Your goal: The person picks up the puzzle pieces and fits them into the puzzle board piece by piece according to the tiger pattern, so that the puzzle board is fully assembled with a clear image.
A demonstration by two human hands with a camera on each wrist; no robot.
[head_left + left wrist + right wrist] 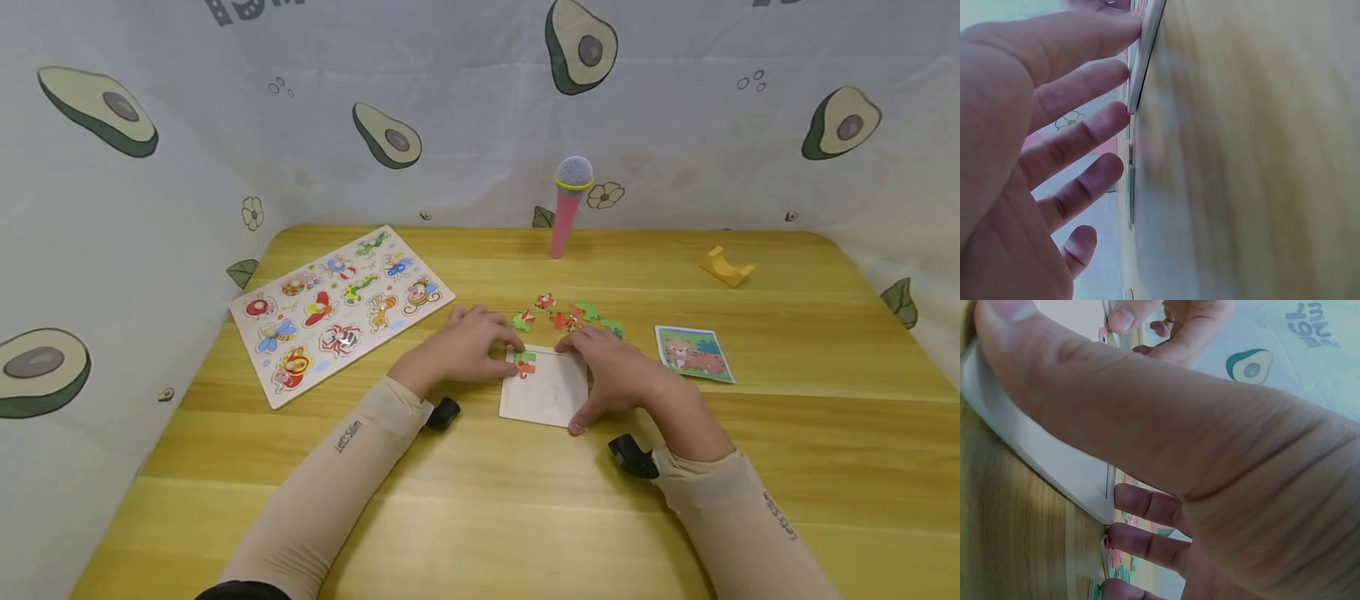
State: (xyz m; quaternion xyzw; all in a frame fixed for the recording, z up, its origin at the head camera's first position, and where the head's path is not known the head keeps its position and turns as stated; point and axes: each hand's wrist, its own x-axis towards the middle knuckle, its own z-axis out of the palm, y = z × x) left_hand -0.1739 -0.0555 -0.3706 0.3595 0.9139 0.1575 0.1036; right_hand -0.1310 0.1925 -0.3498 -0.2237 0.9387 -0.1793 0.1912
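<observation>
The right grip (621,372) clamps across the pale tray (546,400) while the left grip (467,348), spread apart, touches it.

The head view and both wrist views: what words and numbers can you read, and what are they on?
"Let'sSlim" on the left sleeve.
"Let'sSlim" on the right sleeve.
Grey letters on the cloth: cut off in the head view, too blurred to read in the right wrist view.
No readable numbers.
</observation>
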